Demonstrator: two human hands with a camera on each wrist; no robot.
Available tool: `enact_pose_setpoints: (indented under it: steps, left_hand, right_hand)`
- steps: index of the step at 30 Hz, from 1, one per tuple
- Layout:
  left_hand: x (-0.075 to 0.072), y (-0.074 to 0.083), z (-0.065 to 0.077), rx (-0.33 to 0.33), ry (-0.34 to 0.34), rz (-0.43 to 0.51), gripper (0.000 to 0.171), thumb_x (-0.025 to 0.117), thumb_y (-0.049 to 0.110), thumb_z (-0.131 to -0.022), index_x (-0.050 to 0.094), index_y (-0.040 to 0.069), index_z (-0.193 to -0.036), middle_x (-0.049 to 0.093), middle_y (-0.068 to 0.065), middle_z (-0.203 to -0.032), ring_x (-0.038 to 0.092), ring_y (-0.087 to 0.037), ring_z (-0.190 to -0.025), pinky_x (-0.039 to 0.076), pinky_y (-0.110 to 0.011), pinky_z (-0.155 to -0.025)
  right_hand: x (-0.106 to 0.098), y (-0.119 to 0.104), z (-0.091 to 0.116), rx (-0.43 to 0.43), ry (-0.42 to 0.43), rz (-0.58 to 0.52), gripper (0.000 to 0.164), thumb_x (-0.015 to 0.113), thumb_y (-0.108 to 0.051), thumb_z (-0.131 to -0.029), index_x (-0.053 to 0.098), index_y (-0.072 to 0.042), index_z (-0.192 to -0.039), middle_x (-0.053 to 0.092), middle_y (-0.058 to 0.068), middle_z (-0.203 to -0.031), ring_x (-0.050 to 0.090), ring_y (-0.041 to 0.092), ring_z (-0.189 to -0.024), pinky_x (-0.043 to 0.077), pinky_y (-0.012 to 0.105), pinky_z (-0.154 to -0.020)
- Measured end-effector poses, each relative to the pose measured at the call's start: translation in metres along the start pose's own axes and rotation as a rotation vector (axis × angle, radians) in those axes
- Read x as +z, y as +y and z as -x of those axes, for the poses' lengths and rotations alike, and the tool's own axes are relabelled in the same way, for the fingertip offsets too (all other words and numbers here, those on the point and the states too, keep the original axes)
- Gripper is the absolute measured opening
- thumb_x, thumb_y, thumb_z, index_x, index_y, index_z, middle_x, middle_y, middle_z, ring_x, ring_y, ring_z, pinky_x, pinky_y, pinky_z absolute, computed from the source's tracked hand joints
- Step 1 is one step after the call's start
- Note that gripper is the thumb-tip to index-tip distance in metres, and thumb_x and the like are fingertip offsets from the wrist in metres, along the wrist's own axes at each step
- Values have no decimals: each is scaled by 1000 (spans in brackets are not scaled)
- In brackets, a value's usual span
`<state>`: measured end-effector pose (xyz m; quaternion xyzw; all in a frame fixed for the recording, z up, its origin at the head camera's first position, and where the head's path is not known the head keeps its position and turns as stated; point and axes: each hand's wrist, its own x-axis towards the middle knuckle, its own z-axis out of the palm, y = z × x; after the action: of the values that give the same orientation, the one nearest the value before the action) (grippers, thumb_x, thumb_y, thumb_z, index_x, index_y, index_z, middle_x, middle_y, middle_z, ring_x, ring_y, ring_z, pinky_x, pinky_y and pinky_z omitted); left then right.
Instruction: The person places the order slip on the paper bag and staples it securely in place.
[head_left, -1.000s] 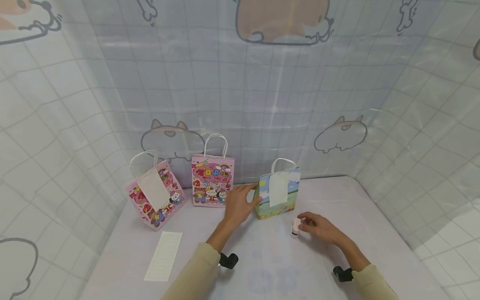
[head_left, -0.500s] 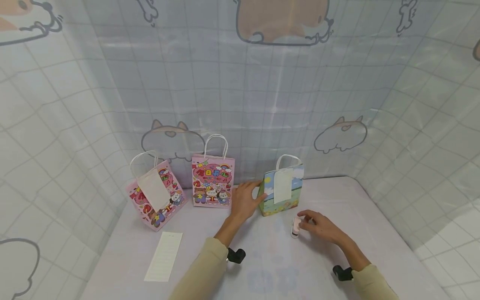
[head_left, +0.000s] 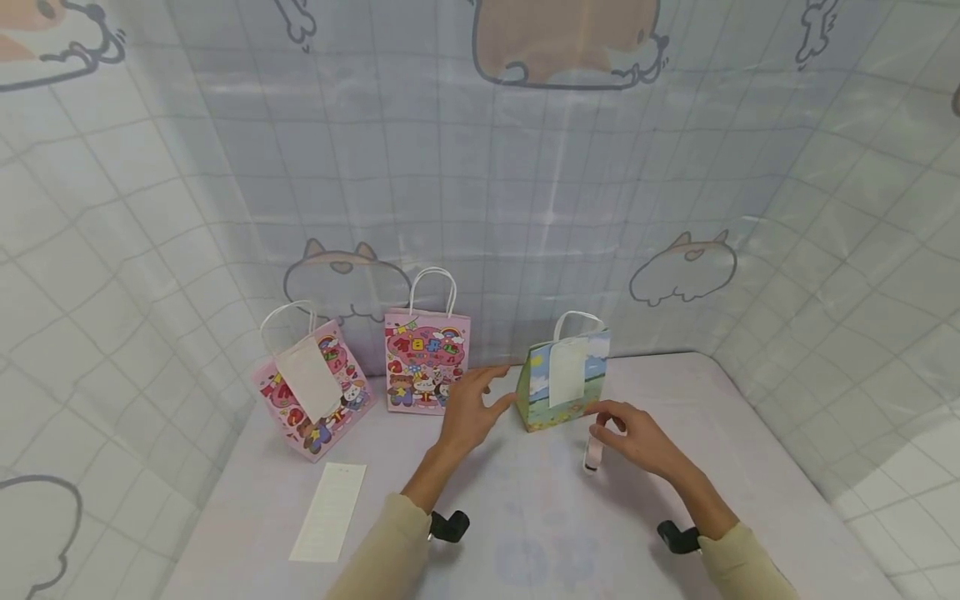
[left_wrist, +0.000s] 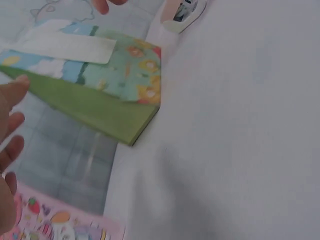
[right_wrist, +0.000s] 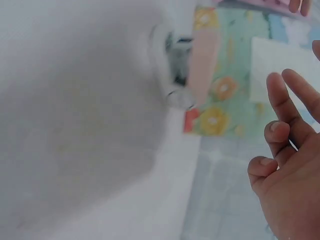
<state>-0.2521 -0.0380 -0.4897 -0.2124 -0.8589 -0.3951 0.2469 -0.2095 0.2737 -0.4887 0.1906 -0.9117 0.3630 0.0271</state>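
A small paper bag (head_left: 540,410) with a meadow-and-sky print stands right of the middle, white handles up. On its front hangs a white paper strip (head_left: 567,375). My left hand (head_left: 467,414) is just left of the bag, fingers spread and apart from it; the left wrist view shows the bag's green side (left_wrist: 105,112) beside those fingers. On the table before the bag sits a pink and white stapler (head_left: 593,457). Loosely bent, my right hand (head_left: 636,439) is over the stapler near the bag's lower right corner. In the right wrist view its fingers are clear of the stapler (right_wrist: 204,67).
A pink cartoon bag (head_left: 427,358) stands upright against the back cloth. Farther left, another pink bag (head_left: 348,396) leans askew, with a white strip (head_left: 309,379) on its front. A lined paper strip (head_left: 327,512) lies at the table's left.
The meadow bag has shifted slightly right and back. My left hand has let go of it and drawn back left. My right hand has lifted off the stapler.
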Motion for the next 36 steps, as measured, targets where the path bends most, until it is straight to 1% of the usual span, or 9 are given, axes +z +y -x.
enact_pose_setpoints:
  steps: [4,9,13,17,20,23,29,32,36]
  left_hand:
    - [-20,-8,10,63,2,57,36,76,34,-91,70,25,-126,72,10,-113,61,-15,-85,47,-34,-76]
    - [-51,-16,23,71,-5,91,29,69,33,-97,71,23,-123,73,12,-106,60,-15,-84,47,-37,-71]
    - [-76,-21,34,21,-44,74,27,67,32,-98,72,22,-122,71,14,-104,60,-13,-86,49,-34,-72]
    - [-98,-28,44,-44,-108,31,24,66,35,-98,72,29,-120,68,20,-99,58,-9,-83,49,-30,-72]
    - [-112,-33,54,-74,-147,16,23,66,37,-98,73,29,-118,66,20,-96,56,-8,-81,48,-30,-70]
    - [-125,-40,65,-98,-180,9,22,66,38,-98,73,29,-116,67,18,-97,56,-9,-81,48,-29,-70]
    - [-152,-68,85,-178,-213,-61,22,66,40,-98,72,31,-116,68,17,-99,54,-9,-82,45,-26,-65]
    - [-165,-83,95,-222,-209,-104,22,66,39,-97,73,28,-116,69,13,-102,54,-10,-82,44,-26,-65]
    - [-176,-100,109,-232,-195,-180,24,69,33,-96,74,20,-115,72,7,-106,54,-10,-80,43,-27,-65]
  right_hand:
    - [-1,-18,-4,-63,-7,-19,28,67,-34,-97,69,-18,-121,66,-12,-99,53,13,-86,43,29,-72]
    - [1,-40,-12,-111,-54,-79,23,67,-31,-98,69,-22,-119,67,-9,-96,55,13,-81,45,31,-66]
    - [7,-55,-19,-147,-86,-104,23,65,-31,-99,67,-24,-120,66,-8,-92,54,13,-78,46,30,-65]
    - [15,-68,-28,-193,-90,-117,27,63,-31,-100,65,-23,-125,68,-6,-92,56,13,-79,47,29,-66]
    - [23,-77,-37,-235,-84,-135,34,63,-30,-100,61,-21,-133,70,-4,-101,59,13,-84,47,29,-68]
    - [32,-86,-45,-253,-75,-159,41,63,-28,-100,54,-24,-140,70,-5,-112,60,12,-88,47,29,-70]
    - [47,-103,-56,-269,-36,-173,48,65,-24,-99,49,-29,-144,63,-10,-129,60,11,-90,49,28,-70]
    - [54,-111,-60,-271,-10,-170,53,66,-24,-98,47,-27,-147,59,-8,-137,59,12,-90,50,29,-70]
    - [64,-118,-67,-223,6,-177,59,67,-27,-97,41,-28,-151,54,-7,-141,58,11,-92,50,30,-69]
